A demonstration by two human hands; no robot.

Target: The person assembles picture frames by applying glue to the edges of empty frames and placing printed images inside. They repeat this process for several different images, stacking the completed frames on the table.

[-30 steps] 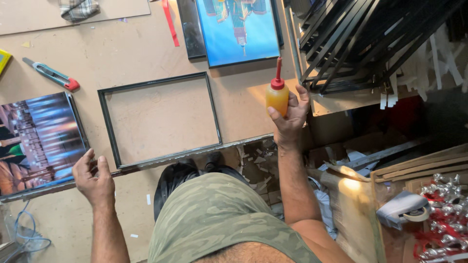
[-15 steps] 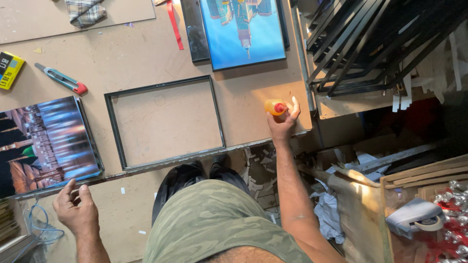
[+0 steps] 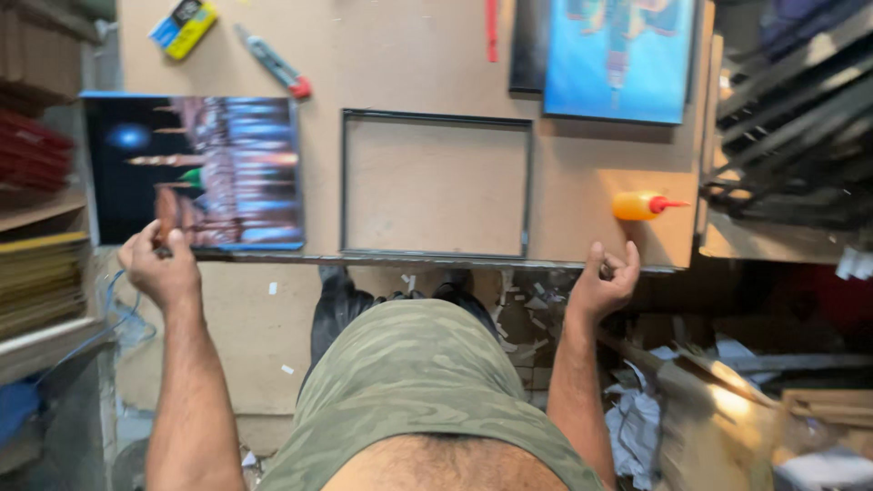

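Starting at the left edge, shelves (image 3: 36,227) hold stacked flat boards in red, yellow and brown. On the brown table (image 3: 409,64) near them lie a yellow and blue box (image 3: 185,26) and a utility knife (image 3: 273,64) with a red end. Below these rests a dark picture (image 3: 195,171) with glowing lights, flat on the table.

The left hand (image 3: 162,265) is at the lower left corner of that picture, its grip closed around the left end of a long thin strip (image 3: 409,261) that runs along the table's near edge. A small dark object in the same fist is too blurred to identify.

In the middle, an empty black frame (image 3: 436,185) lies flat on the table, its lower side just above the strip. Beyond it, at the top, a red tool (image 3: 491,18) and a blue picture (image 3: 620,56) lie on the table.

The right hand (image 3: 602,282) has its grip closed on the strip's right end, at the table's edge. An orange glue bottle (image 3: 644,205) with a red tip lies on its side just above this hand, not touching it. Black frame pieces (image 3: 791,118) are stacked at the far right.
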